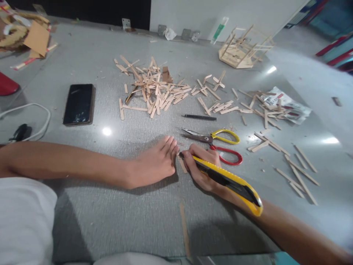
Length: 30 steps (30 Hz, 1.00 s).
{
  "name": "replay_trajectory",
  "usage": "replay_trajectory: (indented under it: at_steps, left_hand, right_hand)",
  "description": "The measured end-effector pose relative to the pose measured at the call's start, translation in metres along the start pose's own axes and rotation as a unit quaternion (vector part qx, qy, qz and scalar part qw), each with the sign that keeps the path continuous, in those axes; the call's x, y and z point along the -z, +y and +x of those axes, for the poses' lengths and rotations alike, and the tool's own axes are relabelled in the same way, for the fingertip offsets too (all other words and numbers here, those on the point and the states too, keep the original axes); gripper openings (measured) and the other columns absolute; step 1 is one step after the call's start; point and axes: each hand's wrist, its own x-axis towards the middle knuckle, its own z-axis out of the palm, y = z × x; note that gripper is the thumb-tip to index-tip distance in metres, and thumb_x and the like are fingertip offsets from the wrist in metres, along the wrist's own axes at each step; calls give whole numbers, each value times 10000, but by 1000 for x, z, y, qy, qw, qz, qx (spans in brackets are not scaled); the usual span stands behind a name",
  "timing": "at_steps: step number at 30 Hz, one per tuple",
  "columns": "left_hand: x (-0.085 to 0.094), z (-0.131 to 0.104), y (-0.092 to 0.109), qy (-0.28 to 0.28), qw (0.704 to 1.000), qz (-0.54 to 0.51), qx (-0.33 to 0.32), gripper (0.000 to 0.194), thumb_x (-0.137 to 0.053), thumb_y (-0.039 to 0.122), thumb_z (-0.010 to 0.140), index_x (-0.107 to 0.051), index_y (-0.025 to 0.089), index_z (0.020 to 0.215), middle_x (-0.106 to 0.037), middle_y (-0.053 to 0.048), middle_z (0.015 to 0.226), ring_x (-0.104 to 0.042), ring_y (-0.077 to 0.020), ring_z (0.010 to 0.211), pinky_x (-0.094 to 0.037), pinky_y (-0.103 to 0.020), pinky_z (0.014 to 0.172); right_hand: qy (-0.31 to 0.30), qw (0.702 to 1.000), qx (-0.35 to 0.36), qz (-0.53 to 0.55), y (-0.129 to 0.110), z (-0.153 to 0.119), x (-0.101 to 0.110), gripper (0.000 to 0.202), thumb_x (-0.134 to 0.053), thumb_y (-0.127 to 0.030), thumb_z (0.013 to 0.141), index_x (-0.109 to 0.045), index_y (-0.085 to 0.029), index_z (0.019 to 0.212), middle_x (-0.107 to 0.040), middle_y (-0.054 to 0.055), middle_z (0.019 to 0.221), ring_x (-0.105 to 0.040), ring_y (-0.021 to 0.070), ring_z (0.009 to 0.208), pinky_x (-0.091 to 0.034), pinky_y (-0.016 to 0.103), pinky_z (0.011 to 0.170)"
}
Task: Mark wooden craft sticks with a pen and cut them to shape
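Likely light but brittle, the stick wants holding by its end — toward the surface's near edge, left hand bunched, hold unclear; right hand pinching the cutter.

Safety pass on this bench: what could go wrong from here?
1. The front end of the yellow cutter in the right hand points at the nearby left hand; a slip could cut it.
2. The thin wooden stick at the cutter's front end might shift or split under pressure.
3. The scissors lie partly open beside the right hand, which could brush them.
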Motion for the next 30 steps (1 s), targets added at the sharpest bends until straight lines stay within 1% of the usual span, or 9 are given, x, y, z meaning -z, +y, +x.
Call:
replay_trajectory:
  at_steps: [5,8,10,14,17,20,22,26,30]
  left_hand:
    - [-6,-1,0,4,1000,-9,-12,409,-582,133,1018,-659,-94,1350,-659,-323,1397,-668,-380,1333,-448,-532,1216]
    - [-5,-2,-2,6,1000,-4,-17,428,-584,148,1024,-643,-103,1366,-656,-328,1396,-674,-386,1324,-464,-526,1202]
    - [-5,-2,-3,3,1000,1,-21,427,-569,149,1029,-640,-92,1375,-654,-320,1404,-671,-385,1328,-467,-524,1198]
    - [-6,-1,-3,-4,1000,7,-24,423,-553,142,1029,-640,-61,1390,-656,-287,1423,-659,-363,1350,-465,-503,1207]
    - [-7,-1,-2,5,1000,12,-18,424,-556,142,1021,-649,-91,1362,-661,-308,1402,-668,-374,1335,-473,-503,1201]
    - [-4,-2,0,9,1000,5,-12,437,-550,161,1027,-646,-121,1347,-661,-331,1385,-675,-379,1324,-459,-508,1212]
    - [-1,-3,1,4,1000,5,-11,440,-538,163,1033,-641,-118,1355,-663,-329,1385,-672,-375,1330,-445,-515,1222]
    - [6,-2,3,-12,1000,17,-5,421,-527,173,1044,-665,-93,1340,-679,-312,1369,-676,-365,1328,-452,-510,1216]
    - [6,-1,4,-9,1000,18,-2,412,-540,183,1040,-683,-75,1326,-692,-298,1358,-686,-351,1316,-466,-496,1208]
  right_hand:
    - [-2,998,57,-16,6,-1,-2,350,-515,-244,1079,-405,-262,747,-497,-69,550,-430,111,419,-370,285,477]
    - [0,996,83,-38,10,-3,-3,341,-519,-247,1080,-395,-265,763,-435,-80,551,-400,108,414,-349,276,461]
    - [-1,995,88,-51,11,-4,-3,342,-524,-254,1080,-393,-265,765,-410,-82,553,-373,107,409,-335,279,458]
    - [-3,997,67,-38,10,-5,-2,361,-510,-291,1098,-417,-262,750,-472,-71,546,-411,104,406,-361,283,473]
    - [-3,999,52,-14,8,-5,-1,385,-503,-317,1105,-464,-256,728,-550,-54,558,-478,104,420,-386,279,480]
    - [26,999,37,-15,5,-5,0,405,-498,-304,1103,-492,-244,703,-573,-51,543,-508,99,421,-386,276,489]
    - [34,999,27,-9,4,-4,0,399,-508,-290,1098,-504,-238,702,-580,-54,537,-517,94,424,-403,268,505]
    - [7,999,18,28,4,-2,-1,385,-525,-297,1098,-518,-233,718,-601,-51,558,-528,90,446,-432,249,525]
    - [-2,999,4,37,4,-1,-1,379,-535,-321,1096,-509,-234,729,-599,-51,559,-527,90,448,-427,245,515]
